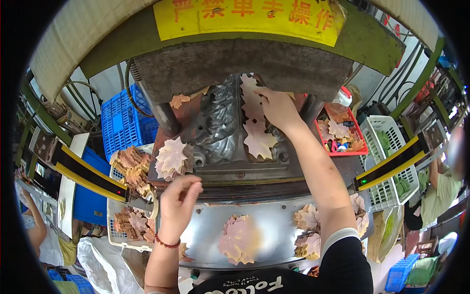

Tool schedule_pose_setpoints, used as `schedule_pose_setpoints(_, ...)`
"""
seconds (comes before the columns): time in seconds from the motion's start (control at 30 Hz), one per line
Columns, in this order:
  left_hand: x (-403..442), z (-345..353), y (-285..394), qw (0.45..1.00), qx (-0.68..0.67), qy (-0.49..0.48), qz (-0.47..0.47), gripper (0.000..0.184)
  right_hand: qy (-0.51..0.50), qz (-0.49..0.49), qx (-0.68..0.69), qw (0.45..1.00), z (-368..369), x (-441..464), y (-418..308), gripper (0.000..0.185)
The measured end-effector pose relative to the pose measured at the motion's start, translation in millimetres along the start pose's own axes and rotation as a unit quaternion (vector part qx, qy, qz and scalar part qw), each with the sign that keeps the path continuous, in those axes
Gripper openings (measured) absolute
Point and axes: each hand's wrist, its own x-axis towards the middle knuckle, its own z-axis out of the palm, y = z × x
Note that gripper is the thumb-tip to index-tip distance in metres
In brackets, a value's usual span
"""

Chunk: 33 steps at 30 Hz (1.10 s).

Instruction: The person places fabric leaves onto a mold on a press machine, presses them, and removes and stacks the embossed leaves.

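Observation:
My right hand (280, 111) reaches under the press head, its index finger stretched out onto one of the pale pink artificial maple leaves (259, 139) lying along the right half of the metal mould (219, 122). The left half of that mould shows bare, leaf-shaped relief. My left hand (177, 202) is held just in front of the mould with fingers curled and nothing visible in them. Close to its fingertips, a stack of pale leaves (170, 158) sits at the mould's left edge. Another leaf pile (237, 240) lies on the metal table (205, 215) in front of me.
The press head (235, 66) hangs above the mould, between metal posts (168, 117). Yellow-black sensor bars (90, 171) flank both sides. Leaf-filled baskets stand left; a red basket (348, 152) and white crate (387, 196) stand right. More leaves (307, 218) lie by my right arm.

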Motion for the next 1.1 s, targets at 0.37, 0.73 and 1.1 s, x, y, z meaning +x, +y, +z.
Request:
schedule_pose_setpoints(0.37, 59, -25, -23, 0.903, 0.404, 0.086, 0.120, 0.018, 0.052, -0.034, 0.026, 0.998, 78, 79, 63, 0.035)
schedule_pose_setpoints(0.73, 67, -21, -13, 0.903, 0.352, 0.201, 0.145, 0.013, -0.209, -0.148, 0.150, 0.955, 12, 31, -127, 0.038)
schedule_pose_setpoints(1.1, 53, -33, -34, 0.914, 0.361, 0.160, 0.095, 0.022, -0.005, -0.031, -0.107, 0.994, 27, 118, -30, 0.048)
